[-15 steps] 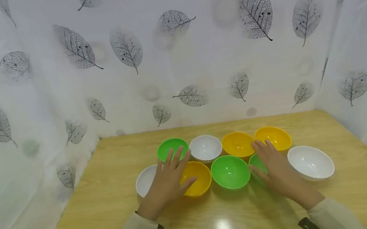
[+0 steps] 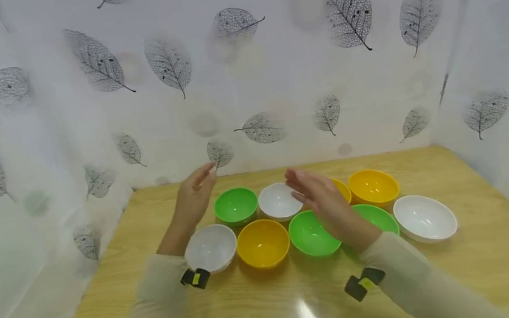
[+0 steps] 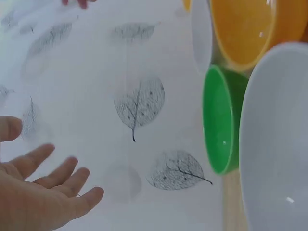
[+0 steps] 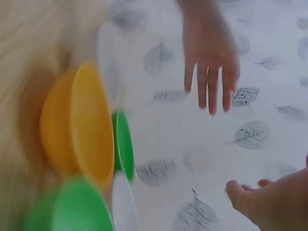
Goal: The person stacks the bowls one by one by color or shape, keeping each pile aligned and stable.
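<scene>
My left hand (image 2: 194, 201) is raised over the left end of the bowls, palm turned inward, fingers extended and holding nothing. Beneath and beside it are a white bowl (image 2: 211, 250) and a green bowl (image 2: 236, 206). My right hand (image 2: 328, 205) hovers above the middle, also empty, its fingers fairly straight and its palm facing left. It partly hides a front green bowl (image 2: 311, 235) and a back orange bowl (image 2: 343, 189). Between the hands sit an orange bowl (image 2: 263, 245) and a white bowl (image 2: 277, 202). The right wrist view shows both hands (image 4: 211, 72) apart.
Two close rows of bowls stand on the wooden table (image 2: 262, 317). Toward the right are another green bowl (image 2: 379, 219), an orange bowl (image 2: 374, 187) and a white bowl (image 2: 425, 218). A leaf-patterned curtain (image 2: 269, 65) encloses the back and sides.
Both hands have lifted from low over the front bowls, and their palms have turned to face inward. The left hand moved left and up; the right moved left and up. The bowls look unmoved.
</scene>
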Demonstrator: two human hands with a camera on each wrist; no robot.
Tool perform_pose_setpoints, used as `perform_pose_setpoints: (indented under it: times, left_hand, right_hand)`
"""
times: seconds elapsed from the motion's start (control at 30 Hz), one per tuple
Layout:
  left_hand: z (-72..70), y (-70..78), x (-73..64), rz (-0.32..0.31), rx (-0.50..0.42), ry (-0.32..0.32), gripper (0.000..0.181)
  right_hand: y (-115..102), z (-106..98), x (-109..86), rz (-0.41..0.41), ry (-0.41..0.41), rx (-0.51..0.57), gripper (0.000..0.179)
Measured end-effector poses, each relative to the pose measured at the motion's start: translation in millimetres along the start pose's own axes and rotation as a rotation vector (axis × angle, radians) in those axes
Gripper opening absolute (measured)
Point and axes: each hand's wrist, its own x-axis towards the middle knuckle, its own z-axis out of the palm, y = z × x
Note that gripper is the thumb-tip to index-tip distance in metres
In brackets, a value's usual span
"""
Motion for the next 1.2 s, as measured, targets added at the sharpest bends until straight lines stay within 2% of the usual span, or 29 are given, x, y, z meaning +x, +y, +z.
perform_pose_setpoints:
  times: [0.1, 0.23, 0.37, 0.43, 0.6, 0.7, 0.83, 0.9, 1.03, 1.1, 1.13, 1.2]
  left_hand:
    - [-12.6, -1.9, 15.3, -0.125, -0.093, -0.022, 0.057]
    - [-19.1, -5.3, 27.7, -0.284, -0.141, -0.106, 0.066]
    - [-19.0, -20.1, 41.5, -0.392, -0.206, -0.139, 0.07]
    - [-15.4, -34.3, 48.2, -0.427, -0.227, -0.135, 0.072]
    - [-4.8, -58.7, 49.6, -0.534, -0.208, -0.121, 0.071]
    - [-2.8, -69.0, 47.4, -0.568, -0.175, -0.121, 0.071]
    - [0.7, -78.0, 47.8, -0.557, -0.126, -0.139, 0.071]
    - [3.2, -80.8, 49.1, -0.545, -0.096, -0.169, 0.073]
    - [10.3, -84.1, 50.8, -0.537, -0.044, -0.304, 0.079]
    - [14.0, -83.5, 50.6, -0.555, -0.013, -0.352, 0.081]
    - [15.3, -82.9, 50.6, -0.561, 0.002, -0.365, 0.081]
    - [17.1, -80.6, 50.5, -0.582, 0.022, -0.355, 0.081]
  right_hand:
    - [5, 21, 19.3, 0.166, -0.063, 0.256, 0.063]
    - [18, 39, 37.2, 0.323, -0.062, 0.444, 0.074]
    - [27, 50, 52.5, 0.406, 0.01, 0.554, 0.08]
    - [31, 53, 57.9, 0.442, 0.05, 0.579, 0.082]
    - [41, 59, 62.7, 0.532, 0.14, 0.672, 0.084]
    - [46, 63, 65.4, 0.564, 0.18, 0.745, 0.085]
    - [52, 64, 69.9, 0.58, 0.202, 0.77, 0.085]
    - [54, 63, 72.7, 0.579, 0.204, 0.772, 0.086]
    - [57, 61, 76.9, 0.579, 0.21, 0.822, 0.086]
    - [59, 60, 78.6, 0.585, 0.205, 0.839, 0.086]
    - [59, 59, 79.5, 0.589, 0.204, 0.845, 0.087]
    - [60, 60, 82.0, 0.596, 0.193, 0.837, 0.087]
